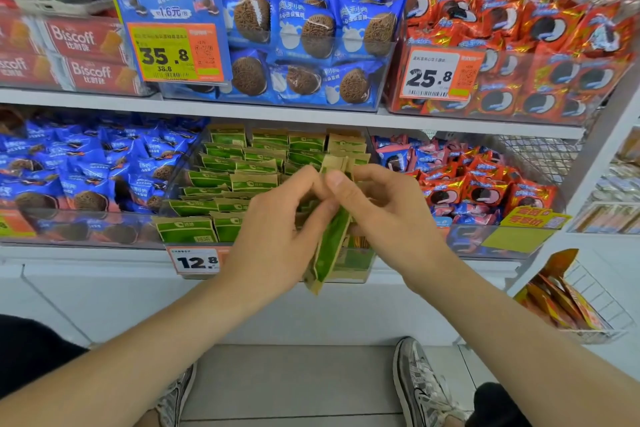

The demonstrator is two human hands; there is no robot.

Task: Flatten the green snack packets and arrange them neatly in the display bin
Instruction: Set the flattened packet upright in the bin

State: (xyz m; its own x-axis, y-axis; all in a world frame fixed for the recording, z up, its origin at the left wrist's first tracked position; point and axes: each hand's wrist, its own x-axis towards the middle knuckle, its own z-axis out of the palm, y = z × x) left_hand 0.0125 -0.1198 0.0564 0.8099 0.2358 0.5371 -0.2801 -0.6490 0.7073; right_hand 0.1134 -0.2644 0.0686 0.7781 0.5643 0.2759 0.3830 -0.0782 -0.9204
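Left of the display bin (358, 269), blue cookie packets (86, 170) fill the neighbouring tub. Inside the bin, rows of green snack packets (242, 166) stand roughly upright, fuller on its left half; the 12.8 price tag (197, 262) hangs on its front-left corner. Just in front of the bin's right half, the left hand (273, 229) curls its grip round a held bundle of green packets (329, 243), which stands edge-on and hangs below the bin's front wall. The right hand (388, 215) pinches the same bundle from the other side, thumb pressed on its top. Right of the bin lie red and pink packets (467, 187).

The bundle sits outside the bin, above the floor. A loosened pinch would likely let inner packets slip out downward. Squeezing too hard may crush the contents, and pushing it in carelessly could topple the standing rows.
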